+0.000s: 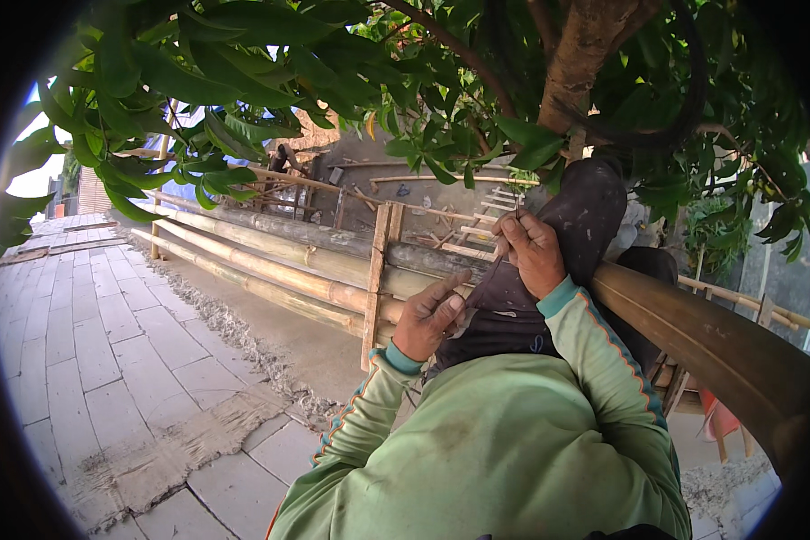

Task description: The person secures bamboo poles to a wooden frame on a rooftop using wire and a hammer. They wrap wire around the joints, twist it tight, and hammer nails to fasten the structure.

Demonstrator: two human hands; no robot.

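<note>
My right hand (531, 254) is raised over my dark trouser leg (589, 211), its thumb and fingertips pinched together. A thin dark strand seems to run down from those fingertips, but it is too fine to name. Lower and to the left, my left hand (430, 317) has curled fingers, with the thumb pressed toward them and the index finger pointing toward the right hand. Whatever it may hold is hidden. The two hands are apart. Both forearms wear light green sleeves with teal cuffs.
Long bamboo poles (270, 277) run along the left, crossed by an upright wooden post (377, 283). A thick brown bamboo pole (702, 328) slants past my right side. Leafy branches (216, 63) and a tree trunk (578, 72) hang close ahead. Grey paving (108, 351) lies left.
</note>
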